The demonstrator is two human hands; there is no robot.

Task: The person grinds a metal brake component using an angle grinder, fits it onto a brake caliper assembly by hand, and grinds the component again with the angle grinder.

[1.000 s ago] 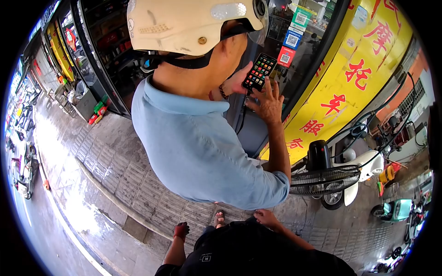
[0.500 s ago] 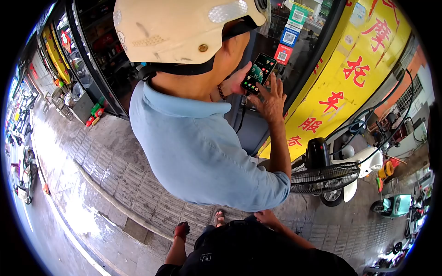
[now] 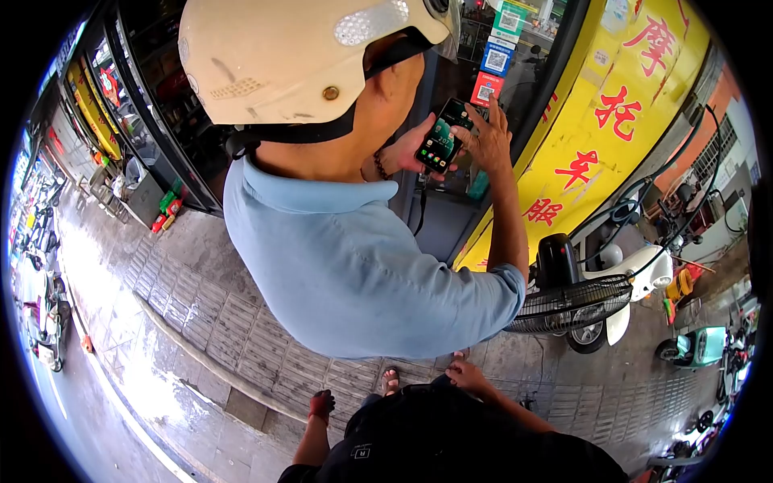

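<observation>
My left hand (image 3: 321, 404), dark red with blackish fingertips, perhaps gloved, hangs at my left side. Its fingers look curled, and whatever is inside them is hidden. On the other side of my black top (image 3: 419, 439), my bare right hand (image 3: 469, 377) hangs low with bent fingers; its palm is out of sight. Directly ahead stands a person in a light blue shirt (image 3: 362, 270) and a cream helmet (image 3: 274, 60). That person's left hand (image 3: 403, 150) supports a smartphone (image 3: 441, 138) with a lit screen, while their right hand (image 3: 485, 137) reaches over it.
Beyond the phone is a glass door with QR code stickers (image 3: 496, 58). A yellow sign (image 3: 592, 121) stands right of it. A black fan (image 3: 572, 302) and a white scooter (image 3: 644, 270) are at right; a kerb (image 3: 217, 362) borders the wet road at left.
The other person's right hand has moved up across the phone, and their elbow has shifted right. Their helmet appears slightly farther left. My hands hang much as before.
</observation>
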